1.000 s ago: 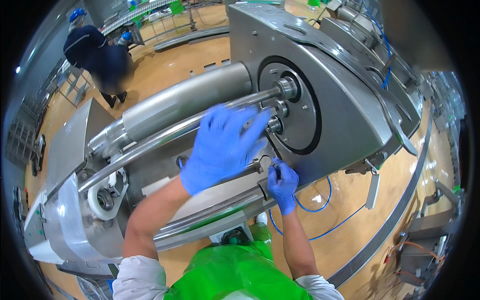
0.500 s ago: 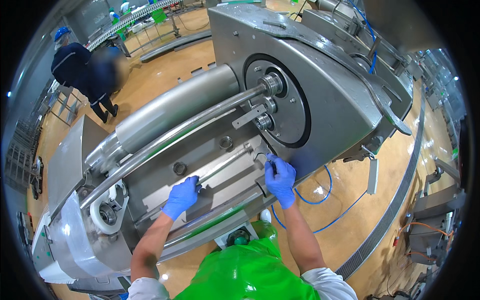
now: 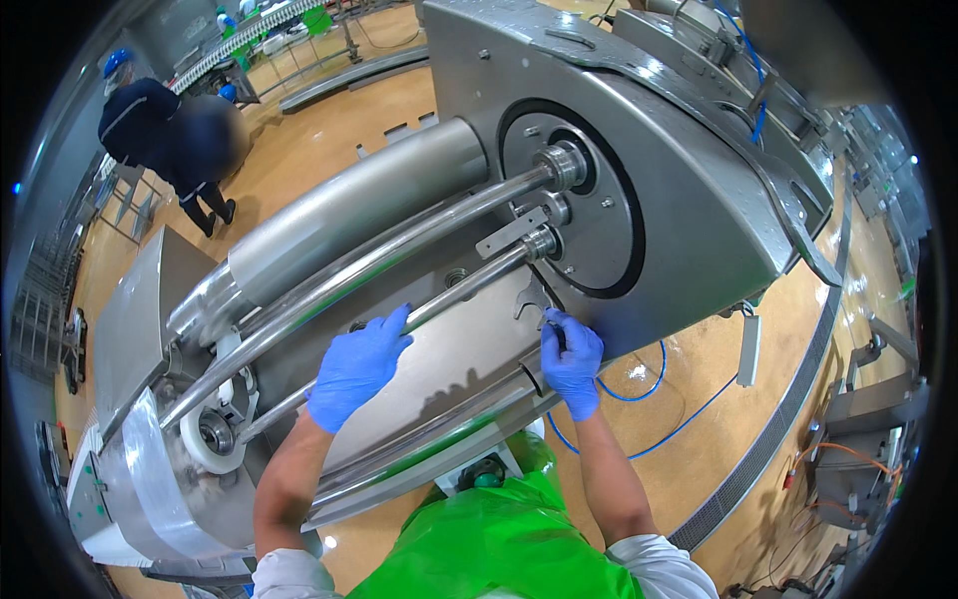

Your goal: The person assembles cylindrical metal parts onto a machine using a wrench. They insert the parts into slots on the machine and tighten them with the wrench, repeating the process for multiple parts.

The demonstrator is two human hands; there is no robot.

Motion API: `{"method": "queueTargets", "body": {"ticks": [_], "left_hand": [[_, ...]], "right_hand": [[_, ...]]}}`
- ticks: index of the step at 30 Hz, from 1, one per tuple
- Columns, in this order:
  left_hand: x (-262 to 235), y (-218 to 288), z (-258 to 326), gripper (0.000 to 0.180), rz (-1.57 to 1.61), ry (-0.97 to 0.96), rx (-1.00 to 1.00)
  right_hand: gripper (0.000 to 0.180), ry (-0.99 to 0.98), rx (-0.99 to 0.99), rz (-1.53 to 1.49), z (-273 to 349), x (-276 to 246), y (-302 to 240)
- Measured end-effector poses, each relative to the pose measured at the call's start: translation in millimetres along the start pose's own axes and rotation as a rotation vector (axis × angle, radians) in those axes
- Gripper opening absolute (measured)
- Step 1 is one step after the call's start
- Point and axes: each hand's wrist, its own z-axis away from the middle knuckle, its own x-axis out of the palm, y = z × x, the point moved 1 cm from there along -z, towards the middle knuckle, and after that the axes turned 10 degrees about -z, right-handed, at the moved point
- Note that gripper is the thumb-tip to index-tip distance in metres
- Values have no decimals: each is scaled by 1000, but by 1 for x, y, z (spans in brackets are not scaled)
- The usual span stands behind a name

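Note:
My left hand (image 3: pixel 359 369), in a blue glove, is closed over the lower of two shiny steel rods (image 3: pixel 479 277). This rod slopes from a white-ringed bearing (image 3: pixel 215 435) at the machine's left end up to the lower collar (image 3: pixel 540 243) on a round plate (image 3: pixel 589 230). My right hand (image 3: pixel 572 364), also gloved, grips an open-ended wrench (image 3: pixel 531 299); its jaw points up, apart from the rod. Above runs the second, thicker rod (image 3: pixel 369 260). A small flat bar with holes (image 3: pixel 512 233) sits between the two rods near the collars.
A wide steel cylinder (image 3: pixel 349 215) lies behind the rods, and a steel housing (image 3: pixel 689 190) rises on the right. Below that, a blue hose (image 3: pixel 639 399) curls over the tan floor (image 3: pixel 689 419). A person in dark clothes and a blue helmet (image 3: pixel 140 120) stands back left.
The lower rod has risen from the trough to the level of the lower collar, with my left hand on it. My right hand has shifted slightly right with the wrench.

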Motion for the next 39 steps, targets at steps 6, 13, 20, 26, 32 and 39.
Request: {"method": "queueTargets", "body": {"ticks": [6,13,20,26,32,39], "left_hand": [[-9,6,-16,36,-4,3,-19],[-4,8,-14,36,6,20,-23],[1,10,-19,38,69,85,-12],[-2,18,-26,40,103,125,1],[-1,14,-27,31,83,-31,-68],[-16,-18,-12,36,317,-187,-56]], "right_hand": [[18,-20,-8,39,1,-2,-6],[19,-14,-13,20,1,-1,-4],[19,-3,0,-21,3,-2,4],[17,-21,-19,10,2,-2,1],[17,-11,-24,17,2,-3,5],[17,-32,-17,26,4,-2,1]]}}
